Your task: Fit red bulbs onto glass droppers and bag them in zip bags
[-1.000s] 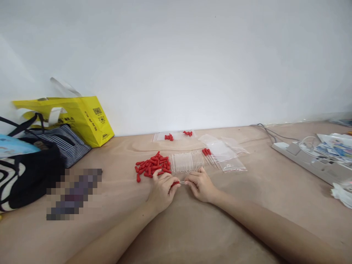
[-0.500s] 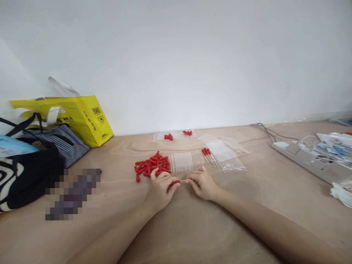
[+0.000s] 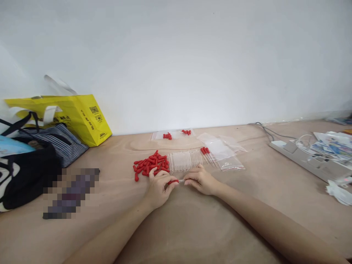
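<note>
Between thumb and fingers, my left hand pinches a red rubber dropper bulb. My right hand grips a thin clear dropper tube, whose left end meets the bulb's mouth. How far the tube sits inside the bulb cannot be made out. Just beyond my left hand lies a heap of loose red bulbs. A row of clear tubes lies side by side past my hands. To its right are several droppers with red bulbs fitted.
Clear zip bags lie right of the tubes, and a bag with red-bulbed droppers lies by the wall. A power strip with cables sits at the right. Yellow and black bags stand at the left, near a pixelated item.
The view has shifted slightly. Both hands keep their pinch on the bulb and tube, and less of the tube shows between them.
</note>
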A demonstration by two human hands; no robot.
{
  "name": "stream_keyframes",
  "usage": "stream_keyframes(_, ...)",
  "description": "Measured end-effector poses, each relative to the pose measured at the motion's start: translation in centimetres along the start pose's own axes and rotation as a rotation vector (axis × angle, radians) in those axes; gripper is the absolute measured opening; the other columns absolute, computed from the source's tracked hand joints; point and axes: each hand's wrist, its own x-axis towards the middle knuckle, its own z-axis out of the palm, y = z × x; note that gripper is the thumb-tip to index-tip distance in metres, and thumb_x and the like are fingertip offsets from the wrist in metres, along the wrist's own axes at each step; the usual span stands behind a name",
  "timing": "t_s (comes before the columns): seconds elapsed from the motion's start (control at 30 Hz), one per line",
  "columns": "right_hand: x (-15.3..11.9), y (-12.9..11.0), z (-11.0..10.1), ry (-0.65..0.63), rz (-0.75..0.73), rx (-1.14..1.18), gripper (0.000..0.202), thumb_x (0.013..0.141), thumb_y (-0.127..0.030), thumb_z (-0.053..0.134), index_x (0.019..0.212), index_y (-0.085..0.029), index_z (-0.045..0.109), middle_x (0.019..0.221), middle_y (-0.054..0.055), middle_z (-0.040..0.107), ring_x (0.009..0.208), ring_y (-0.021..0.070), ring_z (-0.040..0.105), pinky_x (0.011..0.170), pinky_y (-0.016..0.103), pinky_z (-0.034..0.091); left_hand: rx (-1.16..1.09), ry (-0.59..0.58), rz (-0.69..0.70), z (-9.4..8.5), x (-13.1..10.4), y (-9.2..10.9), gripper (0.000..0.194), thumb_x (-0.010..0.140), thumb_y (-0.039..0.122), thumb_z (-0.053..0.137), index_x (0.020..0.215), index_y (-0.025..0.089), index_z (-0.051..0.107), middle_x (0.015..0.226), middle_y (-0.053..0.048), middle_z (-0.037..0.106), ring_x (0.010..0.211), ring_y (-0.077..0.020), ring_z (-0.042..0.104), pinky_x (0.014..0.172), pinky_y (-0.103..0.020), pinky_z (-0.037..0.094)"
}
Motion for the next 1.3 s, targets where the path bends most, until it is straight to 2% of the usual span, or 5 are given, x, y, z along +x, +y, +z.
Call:
stream_keyframes(0.2,-0.1,1.2,-0.3,0.087,0.039,-0.158,0.021,0.083,-0.028,0.043,0.082,-0.019,0.062,0.074,0.004,0.061,0.075,0.0157,0.051,0.067,0.027,0.031,0.13,0.099,-0.044,0.0,-0.1,-0.5,0.024,0.077,0.04,0.051,0.096,0.026,0.055,0.094,-0.001,0.064,0.093,-0.0211,0.05,0.096,-0.05,0.01)
stream_keyframes(0.33,0.0,4.5,-1.1,0.316,0.484,-0.135,0.024,0.083,-0.027,0.039,0.087,-0.016,0.061,0.079,0.006,0.062,0.071,0.015,0.054,0.065,0.025,0.037,0.221,0.248,-0.195,0.0,0.0,-1.6,0.03,0.075,0.039,0.052,0.102,0.025,0.052,0.104,-0.006,0.059,0.099,-0.0257,0.047,0.091,-0.05,0.019)
stream_keyframes(0.5,-0.3,7.8,-2.3,0.311,0.844,-0.257,0.027,0.08,-0.03,0.041,0.093,-0.013,0.059,0.076,0.008,0.064,0.072,0.0176,0.057,0.061,0.024,0.036,0.221,0.221,-0.208,0.2,0.1,-1.8,0.017,0.075,0.031,0.052,0.09,0.025,0.056,0.098,-0.004,0.06,0.096,-0.0246,0.048,0.09,-0.05,0.021)
stream_keyframes(0.73,-0.2,8.7,-2.0,0.271,0.894,-0.359,0.025,0.078,-0.019,0.042,0.096,-0.01,0.057,0.091,0.012,0.061,0.083,0.0184,0.056,0.068,0.024,0.036,0.231,0.187,-0.182,0.2,0.1,-1.5,0.008,0.074,0.029,0.054,0.08,0.026,0.059,0.094,-0.002,0.06,0.096,-0.0243,0.048,0.09,-0.052,0.019)
stream_keyframes(1.3,1.0,5.4,-2.2,0.037,0.98,-0.477,0.032,0.078,-0.036,0.04,0.083,-0.014,0.062,0.09,0.015,0.06,0.08,0.0276,0.058,0.062,0.033,0.039,0.358,0.344,-0.274,0.5,0.3,-2.2,0.011,0.071,0.031,0.057,0.08,0.025,0.06,0.097,-0.007,0.056,0.096,-0.0271,0.045,0.087,-0.05,0.023)
